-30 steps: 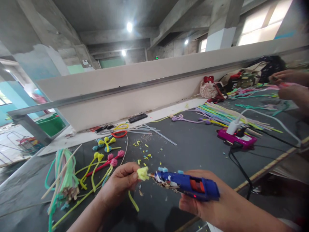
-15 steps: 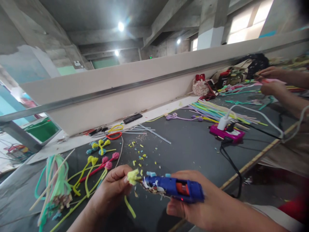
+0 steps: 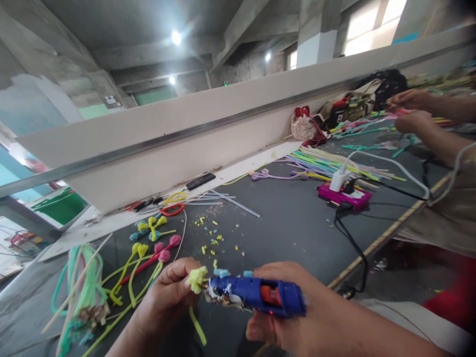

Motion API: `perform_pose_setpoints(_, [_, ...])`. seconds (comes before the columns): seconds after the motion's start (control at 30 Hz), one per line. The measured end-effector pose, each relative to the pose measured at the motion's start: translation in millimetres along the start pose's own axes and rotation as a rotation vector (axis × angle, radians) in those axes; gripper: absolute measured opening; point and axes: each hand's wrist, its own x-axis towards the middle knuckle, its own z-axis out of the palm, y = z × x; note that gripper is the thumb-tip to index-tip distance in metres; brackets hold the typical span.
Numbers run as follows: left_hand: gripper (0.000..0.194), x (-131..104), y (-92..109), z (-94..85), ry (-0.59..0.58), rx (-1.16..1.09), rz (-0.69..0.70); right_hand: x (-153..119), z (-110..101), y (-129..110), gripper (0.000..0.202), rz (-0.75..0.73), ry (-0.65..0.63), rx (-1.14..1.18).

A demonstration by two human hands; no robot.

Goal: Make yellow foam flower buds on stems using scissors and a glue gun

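Note:
My left hand (image 3: 173, 287) pinches a pale yellow fuzzy pipe-cleaner flower (image 3: 197, 279) between thumb and fingers. A yellow stem (image 3: 198, 327) hangs down below that hand. In my right hand (image 3: 286, 302) is a blue hot glue gun (image 3: 238, 291), its body smeared with dried glue and a small red light lit. The gun's nozzle points left and meets the flower, or lies very close to it; exact contact cannot be made out. To the left lie finished-looking yellow stems (image 3: 138, 250) and pink pieces (image 3: 163, 250) with knotted heads.
A bundle of green pipe cleaners (image 3: 87, 282) lies at left. Yellow scraps (image 3: 213, 241) and glue sticks (image 3: 238, 204) are on the dark table. A magenta power strip (image 3: 344, 197) with cords sits right, near another person's hands (image 3: 416, 111). A low partition (image 3: 167, 153) runs behind.
The view has shifted slightly, so the table things sit a little further left and up. Both hands, flower and glue gun appear slightly further left; both grips are the same.

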Motion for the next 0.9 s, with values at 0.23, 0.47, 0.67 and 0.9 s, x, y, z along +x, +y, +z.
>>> perform_pose_setpoints(0.23, [0.027, 1, 0, -0.7, -0.01, -0.01, 0.003, 0, 2, 4, 0.017, -0.007, -0.015, 0.025])
perform_pose_setpoints(0.47, [0.024, 2, -2, -5.1, -0.045, -0.091, -0.023, -4, 5, 0, 0.006, -0.151, 0.191, -0.037])
perform_pose_setpoints(0.67, [0.021, 7, 0, -4.0, -0.069, -0.178, -0.012, -4, -4, 0, 0.009, -0.264, 0.276, -0.19])
perform_pose_setpoints(0.9, [0.024, 6, 6, -1.2, -0.046, -0.083, 0.013, -4, 10, 20, 0.021, -0.201, 0.44, -0.156])
